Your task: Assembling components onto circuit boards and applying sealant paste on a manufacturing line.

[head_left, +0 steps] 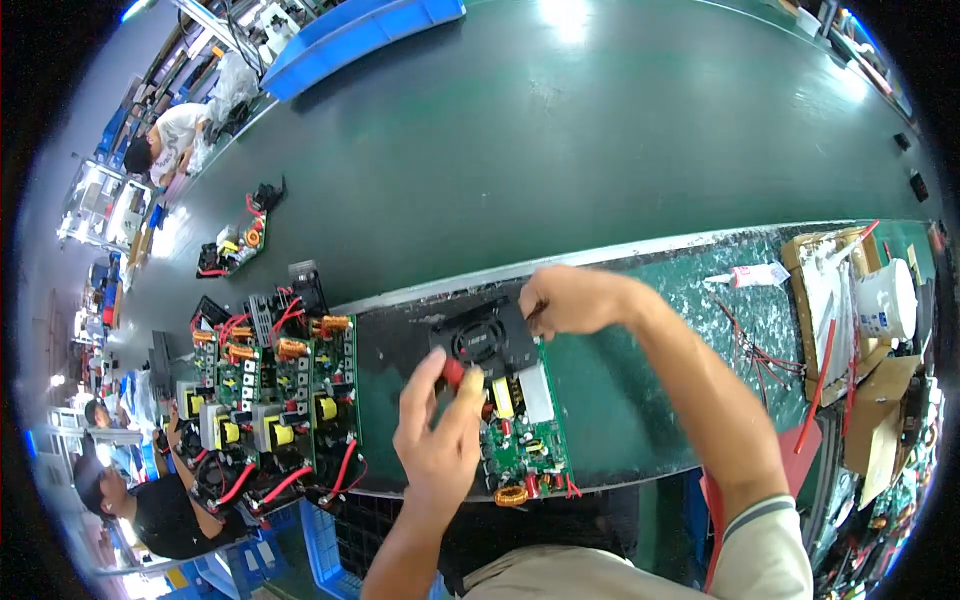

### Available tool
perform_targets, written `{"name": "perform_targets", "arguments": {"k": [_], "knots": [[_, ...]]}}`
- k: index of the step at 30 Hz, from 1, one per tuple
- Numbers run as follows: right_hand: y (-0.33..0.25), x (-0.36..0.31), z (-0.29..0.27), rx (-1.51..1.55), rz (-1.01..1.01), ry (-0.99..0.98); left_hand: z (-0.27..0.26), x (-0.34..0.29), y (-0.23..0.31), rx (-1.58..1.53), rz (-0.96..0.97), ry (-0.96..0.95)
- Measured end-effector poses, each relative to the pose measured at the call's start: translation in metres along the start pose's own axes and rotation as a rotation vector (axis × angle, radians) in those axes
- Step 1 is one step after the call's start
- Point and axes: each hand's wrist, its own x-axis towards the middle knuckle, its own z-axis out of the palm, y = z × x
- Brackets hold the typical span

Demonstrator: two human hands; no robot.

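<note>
A green circuit board [525, 450] lies on the bench in front of me, with a copper-wound coil at its near edge. Across its far end sits a black panel with a round fan grille [480, 340]. My left hand [440, 430] is closed, thumb and finger pinching a small red part [454, 374] at the panel's near-left edge; its exact kind is unclear. My right hand [575, 300] is closed at the panel's far right corner. Something thin and dark shows between its fingers, too small to name.
Several assembled circuit boards [270, 390] stand close together on the left. Another board [238, 245] lies beyond them. A blue bin [360, 40] sits at the far side. To the right are a glue tube [750, 276], loose wires [755, 350] and a white tub [887, 300]. Co-workers are at left.
</note>
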Motion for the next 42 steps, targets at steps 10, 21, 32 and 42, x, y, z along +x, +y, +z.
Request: {"name": "perform_targets", "arguments": {"k": [10,21,32,42], "knots": [[0.016,0.002,-0.004,0.154,0.043,0.040,-0.020,0.051,-0.021,0.084,0.194,-0.347],[0.019,-0.005,0.004,0.096,0.031,0.058,0.015,0.037,-0.023,0.104,0.188,0.005],[0.028,-0.005,0.015,-0.111,-0.343,0.243,0.008,0.034,-0.005,0.073,0.057,-0.077],[0.012,-0.014,-0.006,-0.048,-0.092,0.073,0.001,0.058,0.000,0.073,0.004,-0.187]]}}
